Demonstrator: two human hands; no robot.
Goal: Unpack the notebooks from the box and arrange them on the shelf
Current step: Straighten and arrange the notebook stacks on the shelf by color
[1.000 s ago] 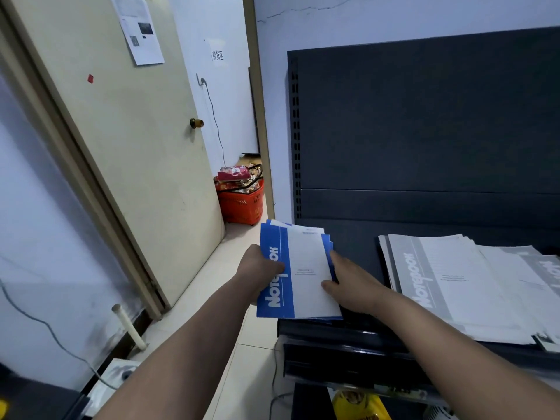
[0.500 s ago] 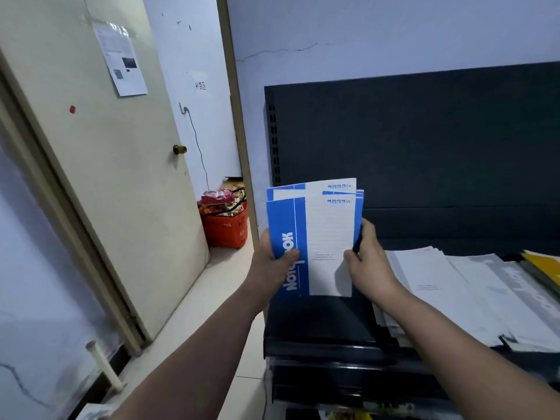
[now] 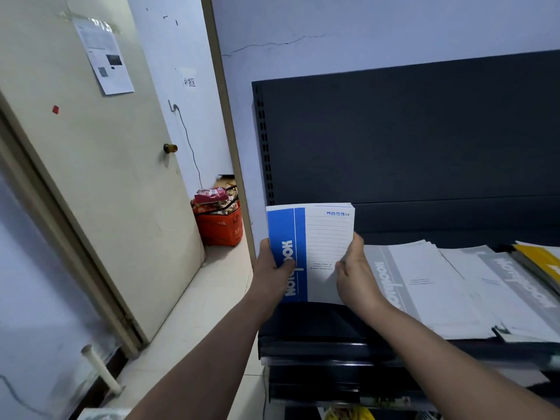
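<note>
A stack of blue-and-white notebooks (image 3: 315,244) stands upright with its bottom edge on the left end of the dark shelf (image 3: 315,331). My left hand (image 3: 271,272) grips the stack's blue left side. My right hand (image 3: 353,274) holds its white right side. The stack's edges look squared up. Grey notebooks (image 3: 424,286) lie flat on the shelf just to the right, and a yellow notebook (image 3: 539,257) lies at the far right. The box is not in view.
The shelf's dark back panel (image 3: 409,140) rises behind the stack. A cream door (image 3: 91,177) stands open on the left. An orange basket (image 3: 219,225) full of packets sits on the floor by the doorway. A white pipe (image 3: 101,369) sticks up at the lower left.
The blue stack has been raised from lying flat to standing on edge on the shelf, and its fanned notebooks have been squared together. Both hands stay on its sides.
</note>
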